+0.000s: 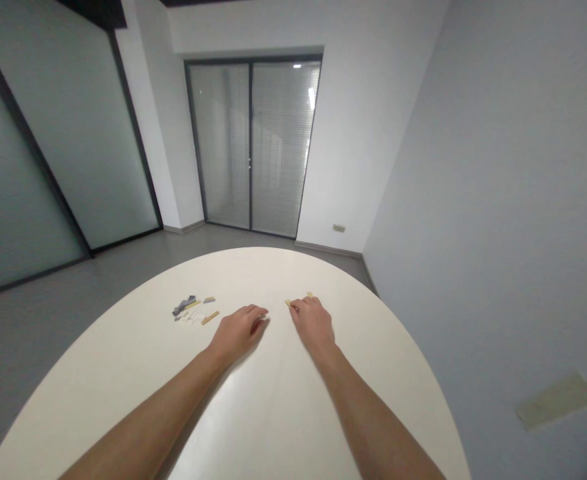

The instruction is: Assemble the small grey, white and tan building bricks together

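Note:
My left hand (240, 328) is over the middle of the white table, its thumb and fingertips pinched together. Whatever sits between those fingertips is too small to make out. A short way to the right, my right hand (314, 325) is closed, with a small yellow piece (288, 303) showing at its thumb and fingertips. Just beyond its knuckles, another yellow piece (310, 294) lies partly hidden. Left of my left hand is a loose group of small parts: grey pieces (184, 305), white bits (191, 317) and a tan-yellow strip (210, 318).
The round white table (258, 267) has its curved edge on the far side and both flanks. A grey-and-yellow piece (209, 300) lies by the loose parts. Beyond stand a glass door (250, 147), frosted panels (73, 120) and a plain wall (498, 200) at right.

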`<state>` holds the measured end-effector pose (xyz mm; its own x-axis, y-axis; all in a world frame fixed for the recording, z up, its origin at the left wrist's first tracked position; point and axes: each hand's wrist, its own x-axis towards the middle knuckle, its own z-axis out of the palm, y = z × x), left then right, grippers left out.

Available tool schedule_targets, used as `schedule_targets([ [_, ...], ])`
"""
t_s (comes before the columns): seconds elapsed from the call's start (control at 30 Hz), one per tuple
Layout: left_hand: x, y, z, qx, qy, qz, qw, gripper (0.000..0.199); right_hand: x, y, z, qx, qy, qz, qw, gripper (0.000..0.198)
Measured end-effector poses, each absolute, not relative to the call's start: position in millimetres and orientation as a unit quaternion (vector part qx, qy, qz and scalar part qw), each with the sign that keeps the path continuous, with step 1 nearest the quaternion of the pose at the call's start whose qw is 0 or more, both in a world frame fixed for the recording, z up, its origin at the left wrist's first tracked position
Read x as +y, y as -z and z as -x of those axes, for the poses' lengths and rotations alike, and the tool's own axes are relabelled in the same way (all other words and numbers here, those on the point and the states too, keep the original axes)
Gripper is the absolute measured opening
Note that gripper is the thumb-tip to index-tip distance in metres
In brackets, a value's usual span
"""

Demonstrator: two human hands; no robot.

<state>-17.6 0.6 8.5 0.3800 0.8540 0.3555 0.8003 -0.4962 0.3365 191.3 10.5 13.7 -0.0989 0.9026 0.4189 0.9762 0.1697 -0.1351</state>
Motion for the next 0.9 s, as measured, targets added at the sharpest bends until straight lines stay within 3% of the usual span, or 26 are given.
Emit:
schedule_targets([
  [0.5,1.8,-6.0,17.5,0.499,-0.247,-0.829,0.051,0.029,11.5,-13.9,-191.6,-0.714,0.072,0.676,0.167,0.025],
  [0.9,2.5,-4.1,18.5,0.495,-0.245,-0.832,0.047,0.029,6.3,-12.4,-194.6,-0.692,0.107,0.685,0.202,0.026],
])
